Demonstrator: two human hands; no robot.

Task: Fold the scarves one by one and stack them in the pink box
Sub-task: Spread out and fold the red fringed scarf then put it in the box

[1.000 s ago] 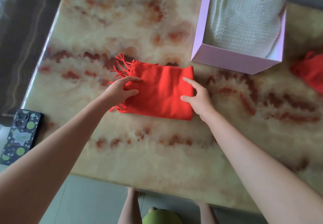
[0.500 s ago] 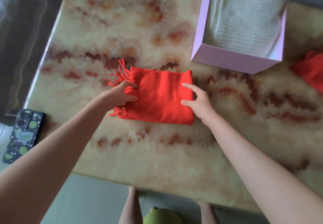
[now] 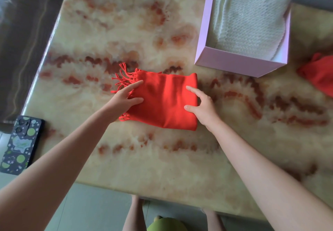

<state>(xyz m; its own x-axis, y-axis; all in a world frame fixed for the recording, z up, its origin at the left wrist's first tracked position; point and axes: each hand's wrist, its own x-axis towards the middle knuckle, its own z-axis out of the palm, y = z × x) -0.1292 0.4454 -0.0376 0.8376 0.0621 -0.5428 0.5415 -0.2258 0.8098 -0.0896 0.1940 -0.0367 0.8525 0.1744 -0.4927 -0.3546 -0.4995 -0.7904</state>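
Observation:
A folded red scarf [image 3: 162, 103] with a fringe on its left end lies on the marble table [image 3: 162, 162] in front of me. My left hand [image 3: 122, 101] holds its fringed left edge, with index finger and thumb on top and cloth bunched between them. My right hand [image 3: 203, 108] grips the folded right edge, thumb and index finger on top and the other fingers curled round the side. The pink box [image 3: 232, 64] stands at the far right. In it lies a folded white knitted scarf [image 3: 250, 23].
Another red scarf [image 3: 319, 77] lies crumpled at the right edge, beside the box. A phone in a dark spotted case [image 3: 19, 144] sits at the table's near-left corner. The table's near edge runs just in front of my legs.
The red scarf has slid slightly toward me between both hands. My left hand's grip has tightened on the fringed edge, and the scarf's far edge has bunched a little.

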